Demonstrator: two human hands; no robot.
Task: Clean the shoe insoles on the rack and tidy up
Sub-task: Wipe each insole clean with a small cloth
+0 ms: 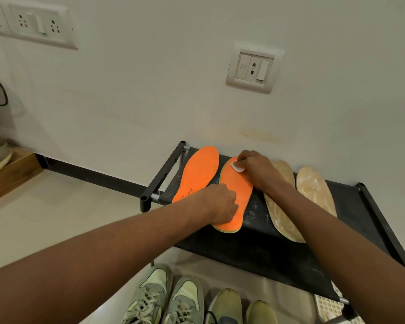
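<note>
Black rack (351, 206), top shelf: four insoles are laid side by side. Two orange insoles, felt-like and oblong: the left one (197, 174) lies free; the right one (236, 195) is pinned near its heel by the left hand (222, 204), fingers curled, nothing seen held. A small white wipe (237, 167) is pinched in the right hand (255, 169) and pressed at the toe end. Two beige insoles (313, 190), streaked white, are judged not yet cleaned. Pale smears are noted on the shelf. Shoes (173, 300) are stored below; tidying is judged outstanding.
</note>
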